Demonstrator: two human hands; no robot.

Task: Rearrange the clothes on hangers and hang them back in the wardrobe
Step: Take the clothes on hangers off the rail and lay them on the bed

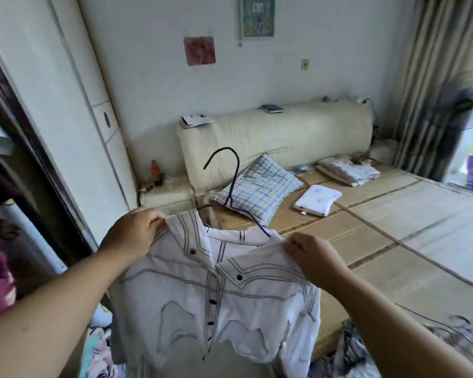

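We read no text here. The framed picture [257, 16] and the red sheet [200, 50] on the wall [161, 64] are too blurred, and the bottle [155, 170] label is too small to make out.

Soft matt white cloth shirt [202, 290] with glossy dark buttons [239, 276]; thin dark wire hanger [232, 184]; matt woven mat [393, 241]; checked cloth pillow [260, 192]; smooth white plastic device [317, 204].

Shirt [216, 296] on hanger [231, 181]; bed [393, 241] behind
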